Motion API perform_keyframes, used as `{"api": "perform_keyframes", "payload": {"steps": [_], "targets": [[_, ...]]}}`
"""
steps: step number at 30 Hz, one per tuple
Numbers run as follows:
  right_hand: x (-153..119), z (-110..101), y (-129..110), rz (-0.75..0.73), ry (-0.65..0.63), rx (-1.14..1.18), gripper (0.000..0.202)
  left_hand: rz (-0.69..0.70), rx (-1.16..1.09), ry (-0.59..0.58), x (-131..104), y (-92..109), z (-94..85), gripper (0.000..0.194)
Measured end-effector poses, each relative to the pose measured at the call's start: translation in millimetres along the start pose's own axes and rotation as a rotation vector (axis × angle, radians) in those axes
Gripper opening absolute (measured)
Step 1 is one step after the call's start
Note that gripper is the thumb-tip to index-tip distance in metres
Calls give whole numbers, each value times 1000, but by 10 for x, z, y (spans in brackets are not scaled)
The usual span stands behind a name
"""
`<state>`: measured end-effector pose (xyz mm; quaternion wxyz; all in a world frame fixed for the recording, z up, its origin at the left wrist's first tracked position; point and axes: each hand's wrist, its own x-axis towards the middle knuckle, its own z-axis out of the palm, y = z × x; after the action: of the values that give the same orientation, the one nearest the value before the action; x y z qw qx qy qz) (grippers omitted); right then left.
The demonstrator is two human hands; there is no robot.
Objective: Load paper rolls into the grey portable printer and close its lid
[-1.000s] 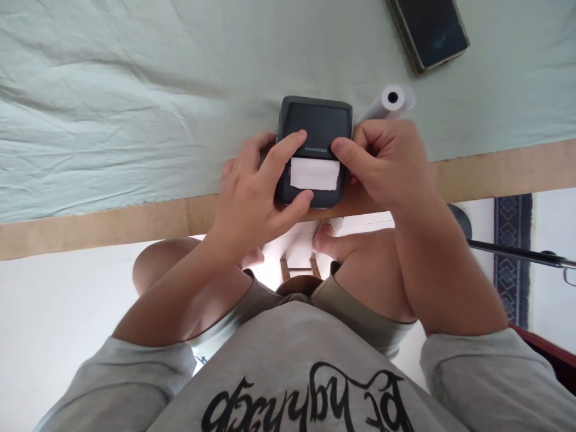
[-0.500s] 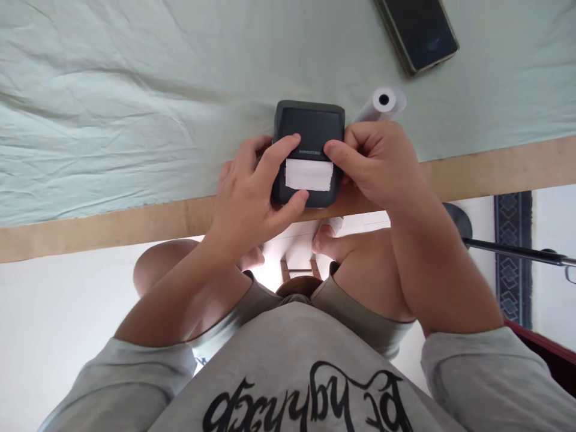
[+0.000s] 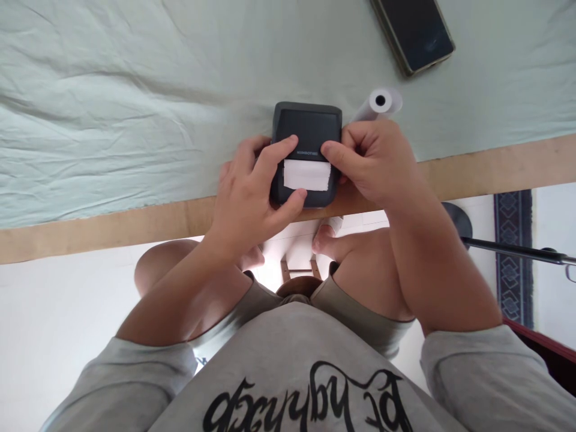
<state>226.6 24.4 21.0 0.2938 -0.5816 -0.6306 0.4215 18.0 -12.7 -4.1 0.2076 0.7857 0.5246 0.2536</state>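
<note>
One left hand [image 3: 245, 192] is clamped on the black label printer [image 3: 308, 125] at the counter [image 3: 495, 163] edge. The right hand [image 3: 384, 159] pinches its other side. White paper [image 3: 306, 174] shows. Any turn needs both hands steady.

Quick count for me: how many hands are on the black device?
2. The left hand spreads over its left side, index finger and thumb on top, either side of the white paper. The right hand is at its right edge, thumb on top. Some fingertips are hidden.
</note>
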Motion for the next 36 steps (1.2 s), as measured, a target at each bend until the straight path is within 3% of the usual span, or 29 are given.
{"api": "perform_keyframes", "payload": {"steps": [8, 12, 18, 23, 28, 36], "targets": [[-17, 19, 39, -9, 12, 26, 53, 11, 32, 10, -10, -18, 11, 56], [-67, 43, 74, -8, 36, 181, 53, 8, 17, 0, -13, -19, 2, 57], [-121, -30, 14, 194, -76, 473, 30, -13, 20, -35, -5, -3, -15, 58], [-103, -39, -50, 247, -85, 464, 27, -12, 14, -39, 3, 0, -17, 59], [-112, -36, -51, 222, -73, 472, 27, -6, 14, -32, -2, -5, -10, 59], [-130, -83, 17, 153, -158, 363, 20, 5, -5, -19, -7, -14, -8, 57]]}}
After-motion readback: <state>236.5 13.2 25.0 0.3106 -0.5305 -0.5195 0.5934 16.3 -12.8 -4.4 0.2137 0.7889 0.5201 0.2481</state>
